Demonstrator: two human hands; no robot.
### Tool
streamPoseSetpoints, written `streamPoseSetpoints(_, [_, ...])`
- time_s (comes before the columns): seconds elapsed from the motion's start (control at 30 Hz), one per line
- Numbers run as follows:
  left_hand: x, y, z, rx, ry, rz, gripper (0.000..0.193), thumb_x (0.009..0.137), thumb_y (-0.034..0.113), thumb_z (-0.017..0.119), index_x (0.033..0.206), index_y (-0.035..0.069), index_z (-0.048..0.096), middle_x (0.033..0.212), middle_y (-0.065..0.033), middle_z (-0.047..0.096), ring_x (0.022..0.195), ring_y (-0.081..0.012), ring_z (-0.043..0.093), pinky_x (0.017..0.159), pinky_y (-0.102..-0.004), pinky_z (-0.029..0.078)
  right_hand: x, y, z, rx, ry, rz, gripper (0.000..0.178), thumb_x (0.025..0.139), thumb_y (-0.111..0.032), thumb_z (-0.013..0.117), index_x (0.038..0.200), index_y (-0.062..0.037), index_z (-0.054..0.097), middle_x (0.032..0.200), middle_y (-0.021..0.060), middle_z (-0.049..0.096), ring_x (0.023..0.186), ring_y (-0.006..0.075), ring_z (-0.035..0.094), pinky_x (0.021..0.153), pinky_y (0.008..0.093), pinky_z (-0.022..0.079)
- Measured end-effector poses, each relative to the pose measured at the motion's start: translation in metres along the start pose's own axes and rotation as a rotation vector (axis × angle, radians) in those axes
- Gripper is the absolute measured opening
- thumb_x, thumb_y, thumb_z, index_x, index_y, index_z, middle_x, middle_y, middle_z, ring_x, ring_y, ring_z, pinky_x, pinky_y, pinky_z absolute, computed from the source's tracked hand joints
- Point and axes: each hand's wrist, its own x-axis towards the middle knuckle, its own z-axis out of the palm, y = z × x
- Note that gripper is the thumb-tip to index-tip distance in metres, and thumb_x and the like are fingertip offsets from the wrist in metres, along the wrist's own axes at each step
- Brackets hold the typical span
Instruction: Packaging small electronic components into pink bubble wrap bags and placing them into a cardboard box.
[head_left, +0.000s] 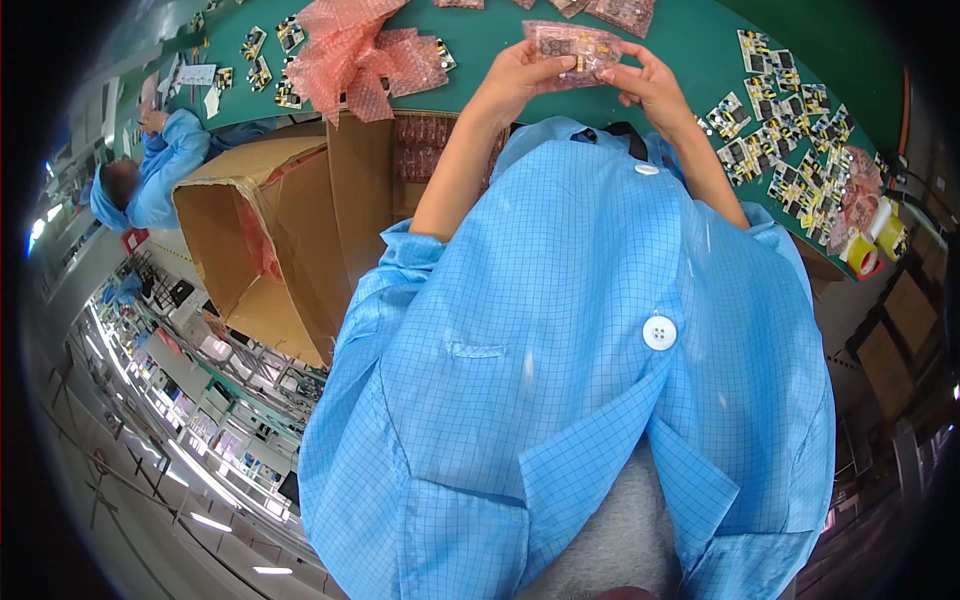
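Between my two hands, over the green table (pixel 490 62), is a circuit board in a pink bubble-wrap bag (pixel 590 45). My left hand (pixel 520 78) grips its left side, thumb lying across the front. The right hand (pixel 648 88) pinches its lower right corner between thumb and fingers. Through the clear pink film parts of the board show, but its detail is blurred. To the left of my hands lies a heap of pink bubble-wrap bags (pixel 350 55). Off to the right, many bare circuit boards (pixel 770 125) with black and yellow parts are spread over the table.
An open cardboard box (pixel 250 230) stands left of me, and another box holding pink wrapped packs (pixel 425 150) is by the table edge. Yellow tape rolls (pixel 875 240) sit at the right edge. A co-worker in a blue sleeve (pixel 180 150) is at far left.
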Motion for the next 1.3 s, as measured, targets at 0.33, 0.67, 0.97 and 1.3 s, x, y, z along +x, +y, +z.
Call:
streamPoseSetpoints(0.33, [0.005, -0.028, -0.003, -0.076, 0.085, 0.066, 0.025, 0.090, 0.014, 0.067, 0.112, 0.005, 0.057, 0.103, -0.0054, 0.066, 0.092, -0.0159, 0.065, 0.079, -0.0316, 0.055, 0.010, 0.016, 0.011, -0.282, 0.103, -0.161, 0.022, 0.087, -0.023, 0.072, 0.102, -0.0089, 0.064, 0.090, -0.0008, 0.067, 0.068, 0.0042, 0.053, 0.061, 0.0210, 0.044])
streamPoseSetpoints(0.67, [-0.006, -0.033, -0.020, -0.411, 0.119, 0.036, 0.034, 0.092, 0.016, 0.059, 0.123, 0.003, 0.052, 0.118, -0.0125, 0.062, 0.109, -0.0250, 0.060, 0.091, -0.0436, 0.053, 0.008, -0.001, 0.008, -0.148, 0.176, -0.060, 0.023, 0.097, -0.028, 0.058, 0.105, -0.0062, 0.063, 0.106, -0.0002, 0.064, 0.084, 0.0067, 0.058, 0.076, 0.0235, 0.047])
streamPoseSetpoints(0.97, [-0.011, -0.039, -0.006, -0.311, -0.039, -0.052, 0.052, 0.097, 0.040, 0.048, 0.134, 0.003, 0.045, 0.126, -0.0151, 0.058, 0.115, -0.0275, 0.058, 0.097, -0.0454, 0.050, 0.005, -0.005, 0.014, -0.187, -0.220, -0.058, 0.022, 0.096, -0.029, 0.060, 0.093, -0.0074, 0.063, 0.079, -0.0031, 0.060, 0.075, 0.0061, 0.055, 0.071, 0.0220, 0.046])
streamPoseSetpoints(1.3, [-0.009, -0.046, -0.004, -0.300, -0.134, -0.076, 0.060, 0.099, 0.048, 0.040, 0.132, -0.001, 0.046, 0.123, -0.0170, 0.059, 0.111, -0.0266, 0.061, 0.094, -0.0439, 0.052, -0.012, -0.027, 0.018, -0.273, -0.262, 0.052, 0.015, 0.096, -0.019, 0.055, 0.094, -0.0067, 0.063, 0.087, -0.0025, 0.062, 0.085, 0.0071, 0.058, 0.075, 0.0233, 0.048])
